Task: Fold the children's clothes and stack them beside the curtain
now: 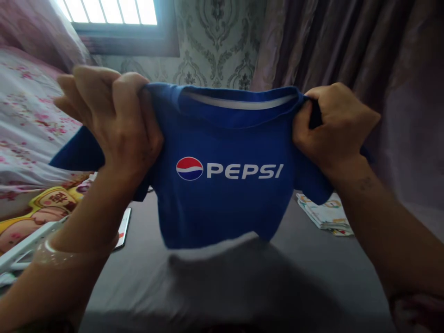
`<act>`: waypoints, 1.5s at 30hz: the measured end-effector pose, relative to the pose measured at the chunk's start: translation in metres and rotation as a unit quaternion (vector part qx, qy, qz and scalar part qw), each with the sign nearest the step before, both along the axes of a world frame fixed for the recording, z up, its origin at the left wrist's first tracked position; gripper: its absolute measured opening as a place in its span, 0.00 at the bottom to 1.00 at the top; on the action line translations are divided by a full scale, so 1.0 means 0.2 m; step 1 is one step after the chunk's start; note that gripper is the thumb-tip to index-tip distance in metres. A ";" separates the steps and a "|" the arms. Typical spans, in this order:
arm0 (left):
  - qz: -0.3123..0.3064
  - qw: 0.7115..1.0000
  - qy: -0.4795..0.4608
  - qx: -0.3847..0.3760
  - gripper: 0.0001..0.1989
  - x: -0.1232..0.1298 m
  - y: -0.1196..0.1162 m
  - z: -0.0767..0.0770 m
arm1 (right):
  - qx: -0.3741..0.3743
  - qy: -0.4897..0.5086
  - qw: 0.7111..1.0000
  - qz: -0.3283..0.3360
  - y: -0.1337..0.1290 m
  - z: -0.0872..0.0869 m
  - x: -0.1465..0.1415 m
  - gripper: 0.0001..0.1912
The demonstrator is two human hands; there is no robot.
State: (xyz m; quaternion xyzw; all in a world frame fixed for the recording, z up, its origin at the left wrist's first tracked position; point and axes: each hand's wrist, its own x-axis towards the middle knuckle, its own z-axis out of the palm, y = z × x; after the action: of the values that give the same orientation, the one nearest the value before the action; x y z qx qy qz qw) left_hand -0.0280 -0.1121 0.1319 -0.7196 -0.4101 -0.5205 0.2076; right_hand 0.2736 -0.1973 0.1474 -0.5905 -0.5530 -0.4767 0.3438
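Observation:
A small blue T-shirt hangs upright in front of me, its PEPSI print and round logo facing the camera. My left hand pinches the shirt at the shoulder on the left of the view, with some fingers raised. At the opposite shoulder, my right hand is closed on the cloth beside the collar. The neckline is stretched between both hands, showing a white band inside. Both sleeves hang partly behind my hands and wrists. The hem is above the grey sheet.
Folded white printed cloths lie on the sheet at the right. At the left are a phone or tablet, a yellow cartoon cushion and a white frame. Curtains and a barred window stand behind.

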 end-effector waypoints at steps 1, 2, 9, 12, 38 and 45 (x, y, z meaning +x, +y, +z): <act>0.013 1.000 -0.001 0.023 0.22 -0.01 0.00 0.02 | -0.005 -0.003 1.000 0.005 0.00 0.02 0.00 0.18; 0.033 0.998 -0.005 0.049 0.21 -0.02 0.02 0.03 | -0.017 -0.005 1.000 0.009 0.01 0.03 0.00 0.17; 0.055 0.987 0.153 0.020 0.21 0.08 0.32 -0.20 | -0.145 0.022 0.989 -0.002 0.27 -0.22 0.10 0.14; 0.027 0.976 0.207 -0.061 0.18 0.16 0.50 -0.47 | -0.227 0.046 0.973 -0.019 0.41 -0.48 0.15 0.13; -0.005 0.902 0.321 -0.287 0.15 0.49 1.22 -1.36 | -0.502 0.068 0.861 -0.052 1.04 -1.32 0.40 0.18; 0.030 0.894 0.336 -0.294 0.15 0.55 1.39 -1.33 | -0.521 0.060 0.849 -0.066 1.24 -1.31 0.43 0.20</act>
State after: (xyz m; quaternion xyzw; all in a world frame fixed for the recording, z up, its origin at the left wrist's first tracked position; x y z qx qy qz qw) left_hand 0.0822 0.1652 -0.1346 -0.8670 -0.4718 -0.0968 0.1279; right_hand 0.3603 0.0502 -0.1146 -0.7458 -0.6580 -0.1035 -0.0143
